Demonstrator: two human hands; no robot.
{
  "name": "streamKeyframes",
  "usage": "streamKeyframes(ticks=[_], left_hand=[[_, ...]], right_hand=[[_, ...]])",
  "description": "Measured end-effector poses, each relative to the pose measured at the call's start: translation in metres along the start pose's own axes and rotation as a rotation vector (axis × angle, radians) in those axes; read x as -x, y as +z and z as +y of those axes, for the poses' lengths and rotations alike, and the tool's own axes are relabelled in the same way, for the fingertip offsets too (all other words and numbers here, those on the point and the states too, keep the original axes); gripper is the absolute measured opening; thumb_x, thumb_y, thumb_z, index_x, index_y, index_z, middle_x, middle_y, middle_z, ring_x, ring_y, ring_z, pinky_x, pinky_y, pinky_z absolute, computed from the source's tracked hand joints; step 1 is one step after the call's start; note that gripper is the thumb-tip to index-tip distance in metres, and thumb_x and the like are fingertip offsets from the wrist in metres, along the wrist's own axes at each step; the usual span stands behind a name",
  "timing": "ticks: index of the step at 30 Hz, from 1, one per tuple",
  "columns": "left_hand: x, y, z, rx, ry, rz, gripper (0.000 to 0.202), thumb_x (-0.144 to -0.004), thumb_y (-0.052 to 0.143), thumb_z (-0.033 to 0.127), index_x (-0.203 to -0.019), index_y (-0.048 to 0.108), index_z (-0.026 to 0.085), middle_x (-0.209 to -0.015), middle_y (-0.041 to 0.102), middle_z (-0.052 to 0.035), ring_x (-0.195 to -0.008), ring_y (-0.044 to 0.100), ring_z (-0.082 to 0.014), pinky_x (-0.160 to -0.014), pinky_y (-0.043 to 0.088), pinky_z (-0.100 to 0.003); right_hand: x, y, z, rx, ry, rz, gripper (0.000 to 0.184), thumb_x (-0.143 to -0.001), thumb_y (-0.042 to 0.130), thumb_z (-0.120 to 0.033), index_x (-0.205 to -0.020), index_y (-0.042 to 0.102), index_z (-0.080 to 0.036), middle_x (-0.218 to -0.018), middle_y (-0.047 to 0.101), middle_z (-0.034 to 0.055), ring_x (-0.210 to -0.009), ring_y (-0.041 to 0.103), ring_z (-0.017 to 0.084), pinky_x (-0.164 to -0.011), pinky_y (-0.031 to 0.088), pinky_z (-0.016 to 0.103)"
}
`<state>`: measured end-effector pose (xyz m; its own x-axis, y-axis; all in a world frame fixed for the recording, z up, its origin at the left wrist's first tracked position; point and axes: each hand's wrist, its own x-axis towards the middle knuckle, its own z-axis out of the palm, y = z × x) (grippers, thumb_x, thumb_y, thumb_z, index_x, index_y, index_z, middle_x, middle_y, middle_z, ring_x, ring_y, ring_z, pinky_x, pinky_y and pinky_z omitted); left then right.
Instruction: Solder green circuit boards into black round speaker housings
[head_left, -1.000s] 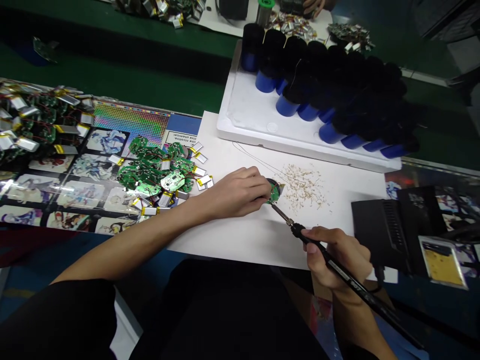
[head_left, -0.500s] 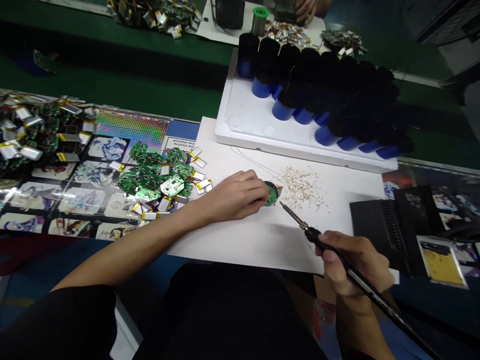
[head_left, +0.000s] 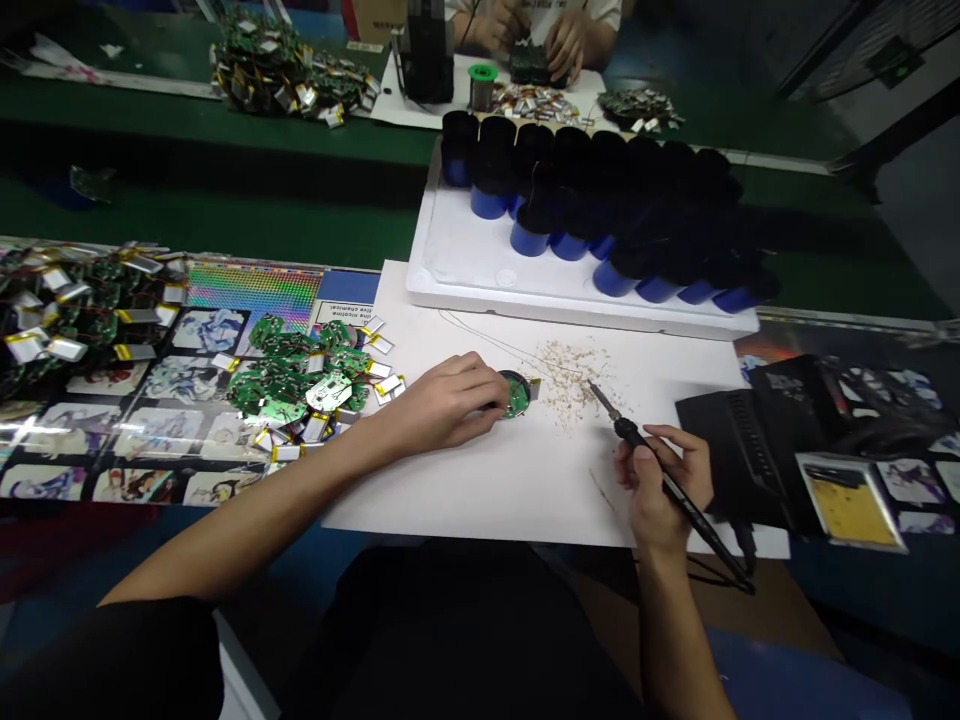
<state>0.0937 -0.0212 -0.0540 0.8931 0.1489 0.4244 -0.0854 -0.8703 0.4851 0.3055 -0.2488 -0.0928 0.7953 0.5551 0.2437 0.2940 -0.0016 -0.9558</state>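
Round green circuit board (head_left: 516, 396) held on white paper (head_left: 480, 490) by the left hand (head_left: 442, 402), fingers curled against its edge, soldering iron (head_left: 609, 408) gripped penlike in the right hand (head_left: 664, 487), tip held near scattered clippings (head_left: 568, 385)

Even, fairly bright light falls from above onto the white paper sheet (head_left: 480, 490), its brightest area, with a soft shadow just beside the right hand (head_left: 664, 480); left of the sheet, glare streaks the glossy printed mat (head_left: 127, 430), while beyond it the black cylinders (head_left: 570, 160) sink into dim shadow, and the wide lens bows the frame's edges
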Motion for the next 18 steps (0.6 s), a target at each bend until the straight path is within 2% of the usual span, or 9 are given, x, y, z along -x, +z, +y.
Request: streamKeyframes(ticks=[3, 7, 10, 13, 18], left_hand=[[-0.001, -0.005, 0.001, -0.038, 0.016, -0.026, 0.012, -0.107, 0.059, 0.020, -0.107, 0.071, 0.019, -0.110, 0.080, -0.0074, -0.099, 0.066, -0.0211, -0.090, 0.055, -0.035], [0.001, -0.013, 0.002, -0.072, -0.004, -0.090, 0.015, -0.108, 0.061, 0.025, -0.111, 0.074, 0.020, -0.118, 0.078, -0.0090, -0.106, 0.067, -0.0221, -0.095, 0.056, -0.036], [0.003, -0.012, 0.003, -0.046, -0.110, -0.103, 0.014, -0.103, 0.070, 0.034, -0.109, 0.075, 0.022, -0.136, 0.067, -0.0123, -0.122, 0.064, -0.0254, -0.103, 0.057, -0.040], [0.006, -0.003, 0.003, 0.046, -0.256, -0.115, 0.022, -0.098, 0.076, 0.040, -0.108, 0.069, 0.022, -0.156, 0.053, -0.0145, -0.139, 0.058, -0.0293, -0.111, 0.056, -0.045], [0.006, 0.004, 0.006, 0.156, -0.378, -0.108, 0.016, -0.099, 0.073, 0.034, -0.101, 0.062, 0.023, -0.148, 0.063, -0.0125, -0.136, 0.065, -0.0267, -0.113, 0.055, -0.043]], right_hand=[[0.000, -0.001, 0.003, -0.013, 0.014, -0.025, 0.029, -0.092, 0.076, -0.043, -0.104, 0.061, -0.021, -0.069, 0.070, -0.0031, -0.047, 0.060, 0.012, -0.041, 0.045, 0.021], [0.000, 0.000, 0.004, 0.055, 0.037, -0.087, 0.027, -0.095, 0.075, -0.041, -0.109, 0.066, -0.020, -0.081, 0.075, 0.0017, -0.059, 0.068, 0.014, -0.051, 0.053, 0.024], [0.002, 0.000, 0.006, 0.072, 0.057, -0.110, 0.028, -0.095, 0.075, -0.042, -0.112, 0.068, -0.021, -0.087, 0.078, 0.0033, -0.063, 0.069, 0.014, -0.056, 0.057, 0.026], [0.002, 0.000, 0.008, 0.073, 0.071, -0.130, 0.029, -0.096, 0.074, -0.044, -0.114, 0.069, -0.021, -0.089, 0.079, 0.0040, -0.063, 0.070, 0.014, -0.059, 0.059, 0.026], [0.002, -0.001, 0.009, 0.085, 0.084, -0.169, 0.030, -0.097, 0.073, -0.045, -0.115, 0.069, -0.021, -0.091, 0.081, 0.0046, -0.065, 0.071, 0.014, -0.065, 0.062, 0.028]])
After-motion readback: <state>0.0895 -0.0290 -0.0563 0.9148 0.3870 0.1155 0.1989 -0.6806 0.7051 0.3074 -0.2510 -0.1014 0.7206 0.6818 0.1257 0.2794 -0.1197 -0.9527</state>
